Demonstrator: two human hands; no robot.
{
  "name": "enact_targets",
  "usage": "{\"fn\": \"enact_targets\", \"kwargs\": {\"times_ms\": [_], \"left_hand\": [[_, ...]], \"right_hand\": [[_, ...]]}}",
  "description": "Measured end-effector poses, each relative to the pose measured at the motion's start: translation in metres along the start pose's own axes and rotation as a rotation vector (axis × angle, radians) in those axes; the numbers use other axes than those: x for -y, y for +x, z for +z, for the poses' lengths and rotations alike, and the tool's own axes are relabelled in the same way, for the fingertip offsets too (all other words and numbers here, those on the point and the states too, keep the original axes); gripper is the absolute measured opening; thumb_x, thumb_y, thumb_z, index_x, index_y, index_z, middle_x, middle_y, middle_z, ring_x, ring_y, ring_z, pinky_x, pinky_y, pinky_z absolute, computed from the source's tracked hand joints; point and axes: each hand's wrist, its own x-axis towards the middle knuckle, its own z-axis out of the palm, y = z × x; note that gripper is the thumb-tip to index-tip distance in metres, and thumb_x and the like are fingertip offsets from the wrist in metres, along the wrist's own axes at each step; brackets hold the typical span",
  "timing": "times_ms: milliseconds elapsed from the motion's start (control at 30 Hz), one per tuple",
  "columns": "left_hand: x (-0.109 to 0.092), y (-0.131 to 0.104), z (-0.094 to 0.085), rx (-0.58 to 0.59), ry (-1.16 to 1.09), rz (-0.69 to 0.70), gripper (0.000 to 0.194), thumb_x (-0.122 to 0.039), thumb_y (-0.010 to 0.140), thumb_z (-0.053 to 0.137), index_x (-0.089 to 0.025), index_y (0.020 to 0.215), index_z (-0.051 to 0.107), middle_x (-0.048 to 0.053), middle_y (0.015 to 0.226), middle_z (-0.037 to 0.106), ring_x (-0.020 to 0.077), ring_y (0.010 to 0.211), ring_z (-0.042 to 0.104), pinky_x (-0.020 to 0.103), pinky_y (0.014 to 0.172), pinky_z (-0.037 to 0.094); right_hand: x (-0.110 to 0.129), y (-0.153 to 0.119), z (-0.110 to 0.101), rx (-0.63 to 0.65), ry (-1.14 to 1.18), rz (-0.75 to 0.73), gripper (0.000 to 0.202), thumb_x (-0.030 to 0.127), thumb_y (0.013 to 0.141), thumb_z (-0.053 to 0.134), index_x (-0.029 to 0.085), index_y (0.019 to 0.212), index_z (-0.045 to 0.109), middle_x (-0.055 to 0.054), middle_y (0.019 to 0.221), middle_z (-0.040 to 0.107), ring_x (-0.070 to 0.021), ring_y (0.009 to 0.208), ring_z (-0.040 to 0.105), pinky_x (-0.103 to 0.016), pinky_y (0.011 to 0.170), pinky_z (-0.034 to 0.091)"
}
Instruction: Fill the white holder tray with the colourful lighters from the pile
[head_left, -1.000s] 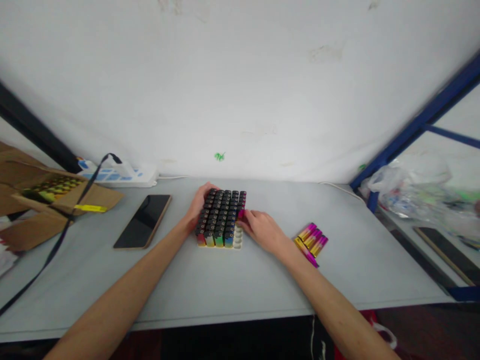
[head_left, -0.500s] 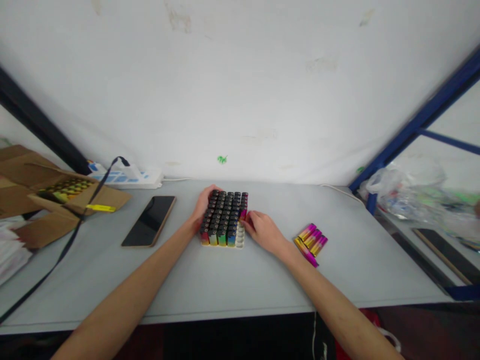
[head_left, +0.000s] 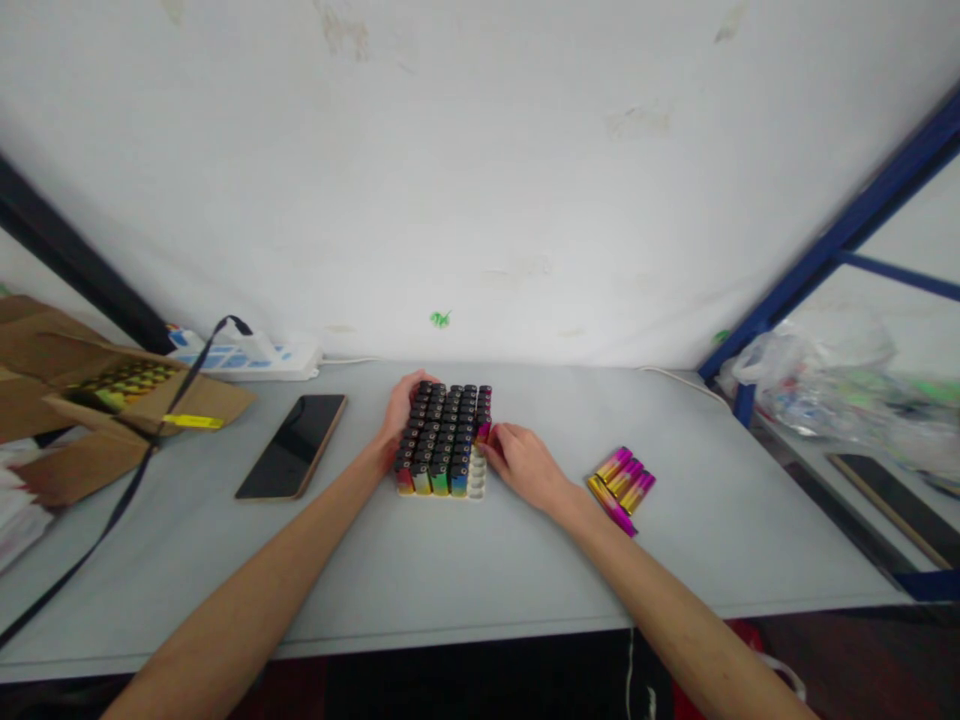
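A white tray [head_left: 477, 490] stands in the middle of the table, with rows of black-topped lighters [head_left: 439, 440] upright in it, their bodies red, yellow, green and blue at the near end. My left hand [head_left: 400, 410] rests along the tray's far left side, its fingers partly hidden behind the lighters. At the right-hand column, my right hand [head_left: 519, 460] pinches a magenta lighter [head_left: 482, 431] in its slot; bare slots show on the near side of it. Several magenta-and-gold lighters [head_left: 626, 482] lie on the table to the right of that hand.
On the left are a black phone [head_left: 294, 447], an open cardboard box [head_left: 124, 400] of yellow items, a dark strap [head_left: 150, 455] and a white power strip [head_left: 277, 360]. Clear plastic bags [head_left: 817, 385] sit by the blue frame [head_left: 832, 240] at right. A wall backs the table.
The view has shifted slightly, so the tray and the things on the left appear a little farther left. Both hands keep their places at the tray, the right one still at the magenta lighter.
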Motion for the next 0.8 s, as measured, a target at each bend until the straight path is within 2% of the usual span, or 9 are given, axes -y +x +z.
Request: {"fn": "enact_targets", "kwargs": {"times_ms": [100, 267, 400, 500, 567, 633, 700, 800], "left_hand": [[-0.001, 0.0, 0.001, -0.056, -0.038, 0.042, 0.037, -0.062, 0.07, 0.066, -0.026, 0.071, 0.062, -0.002, 0.063, 0.064, 0.0219, 0.071, 0.063, 0.035, 0.075, 0.052], [-0.002, -0.003, 0.003, -0.066, -0.06, 0.061, 0.039, -0.064, 0.069, 0.068, -0.026, 0.069, 0.065, -0.001, 0.064, 0.064, 0.0226, 0.07, 0.063, 0.036, 0.076, 0.053], [-0.007, -0.007, 0.003, -0.048, -0.066, 0.051, 0.039, -0.064, 0.071, 0.068, -0.025, 0.07, 0.066, -0.001, 0.064, 0.065, 0.0212, 0.068, 0.061, 0.035, 0.075, 0.053], [-0.01, -0.01, 0.001, -0.021, -0.061, 0.04, 0.042, -0.064, 0.071, 0.066, -0.022, 0.072, 0.067, -0.001, 0.065, 0.065, 0.0196, 0.067, 0.06, 0.033, 0.073, 0.051], [-0.011, -0.01, 0.001, -0.008, -0.058, 0.04, 0.043, -0.065, 0.072, 0.066, -0.022, 0.072, 0.066, -0.001, 0.066, 0.065, 0.0199, 0.067, 0.061, 0.033, 0.072, 0.051], [-0.009, -0.009, 0.0, -0.002, -0.056, 0.042, 0.044, -0.066, 0.072, 0.066, -0.022, 0.072, 0.065, -0.001, 0.066, 0.066, 0.021, 0.069, 0.063, 0.033, 0.073, 0.051], [-0.008, -0.008, 0.0, -0.001, -0.058, 0.045, 0.044, -0.067, 0.074, 0.066, -0.023, 0.073, 0.064, 0.0, 0.066, 0.066, 0.0224, 0.072, 0.065, 0.034, 0.073, 0.051], [-0.005, -0.008, -0.001, 0.023, -0.074, 0.033, 0.048, -0.071, 0.075, 0.064, -0.023, 0.074, 0.064, 0.001, 0.068, 0.067, 0.0238, 0.074, 0.066, 0.034, 0.072, 0.051]], "right_hand": [[-0.001, -0.001, 0.002, -0.01, 0.011, -0.003, 0.025, 0.036, 0.112, 0.051, 0.017, 0.099, 0.061, -0.011, 0.097, 0.073, -0.0224, 0.086, 0.067, -0.032, 0.079, 0.046], [-0.002, 0.002, 0.005, -0.021, 0.053, -0.008, 0.024, 0.035, 0.111, 0.052, 0.017, 0.099, 0.061, -0.01, 0.095, 0.072, -0.022, 0.086, 0.066, -0.032, 0.08, 0.047], [-0.006, -0.006, -0.011, -0.026, 0.147, -0.05, 0.024, 0.04, 0.109, 0.058, 0.017, 0.102, 0.064, -0.008, 0.098, 0.07, -0.0204, 0.087, 0.065, -0.032, 0.083, 0.049], [-0.021, -0.035, -0.043, -0.139, 0.248, -0.035, 0.027, 0.045, 0.108, 0.058, 0.019, 0.107, 0.066, -0.006, 0.099, 0.068, -0.0192, 0.084, 0.065, -0.032, 0.082, 0.052], [-0.035, -0.065, -0.067, -0.237, 0.243, 0.051, 0.027, 0.047, 0.107, 0.058, 0.021, 0.108, 0.067, -0.005, 0.094, 0.068, -0.0203, 0.083, 0.066, -0.034, 0.08, 0.054], [-0.049, -0.098, -0.082, -0.277, 0.186, 0.152, 0.028, 0.048, 0.106, 0.059, 0.022, 0.106, 0.068, -0.006, 0.094, 0.068, -0.0215, 0.081, 0.067, -0.036, 0.08, 0.055], [-0.059, -0.128, -0.086, -0.282, 0.126, 0.217, 0.031, 0.052, 0.105, 0.058, 0.023, 0.104, 0.069, -0.008, 0.097, 0.068, -0.0228, 0.082, 0.068, -0.038, 0.08, 0.057], [-0.065, -0.158, -0.073, -0.275, 0.037, 0.236, 0.038, 0.057, 0.105, 0.054, 0.023, 0.115, 0.068, -0.012, 0.107, 0.067, -0.026, 0.089, 0.07, -0.042, 0.084, 0.059]]}}
